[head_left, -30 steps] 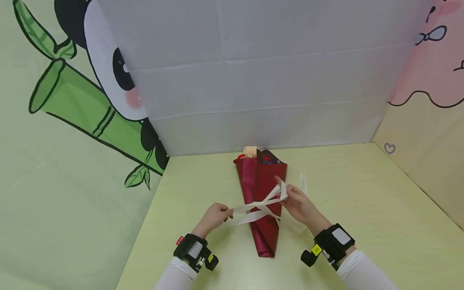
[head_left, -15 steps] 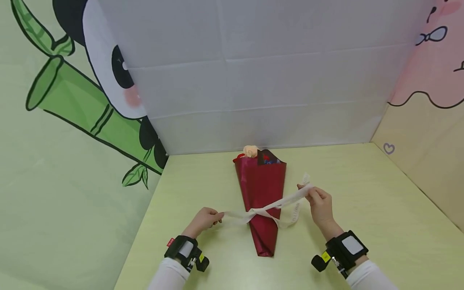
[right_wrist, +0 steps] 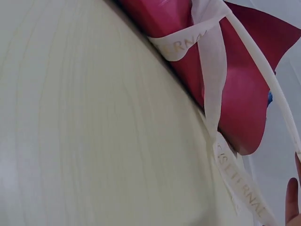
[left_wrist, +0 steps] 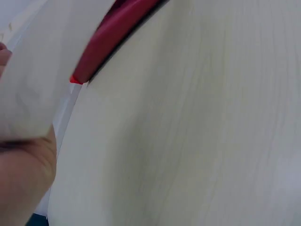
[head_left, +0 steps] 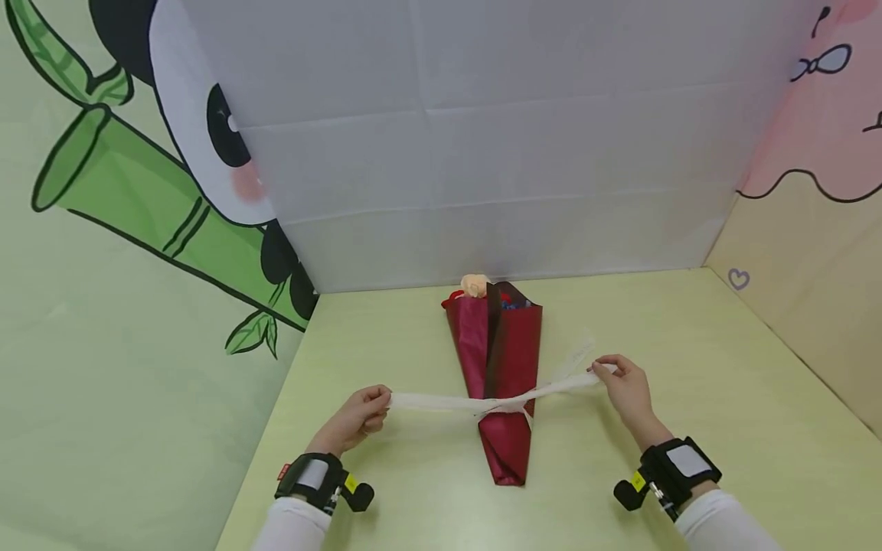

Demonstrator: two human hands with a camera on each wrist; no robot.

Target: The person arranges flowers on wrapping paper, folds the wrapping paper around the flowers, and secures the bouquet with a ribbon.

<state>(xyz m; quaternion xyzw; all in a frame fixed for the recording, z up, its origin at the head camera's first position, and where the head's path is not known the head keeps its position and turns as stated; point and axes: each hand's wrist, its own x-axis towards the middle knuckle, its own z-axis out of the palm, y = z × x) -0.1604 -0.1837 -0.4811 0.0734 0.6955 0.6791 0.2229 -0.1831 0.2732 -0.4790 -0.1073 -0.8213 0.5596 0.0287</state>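
A bouquet point(head_left: 513, 344) in dark red wrapping paper lies on the table, blooms toward the back wall. White ribbon point(head_left: 441, 402) crosses its lower part and stretches out to both sides. At the left, my left hand point(head_left: 354, 417) pinches one stretch of ribbon between thumb and fingers. My right hand point(head_left: 627, 386) pinches the other stretch, out to the right and slightly higher. Gold lettering shows on a loose ribbon tail point(right_wrist: 242, 186) in the right wrist view. Close up in the left wrist view, ribbon point(left_wrist: 42, 66) partly hides the left hand.
The pale wooden table point(head_left: 413, 497) meets a grey back wall point(head_left: 482, 168). A peach flower point(head_left: 474, 285) pokes out at the bouquet's top. Printed cloth walls stand at the left and right. A camera strap point(head_left: 313, 482) is on each wrist.
Both hands have moved apart, the left one leftward and the right one rightward. The ribbon loops at the bouquet have drawn out into a nearly straight, taut line.
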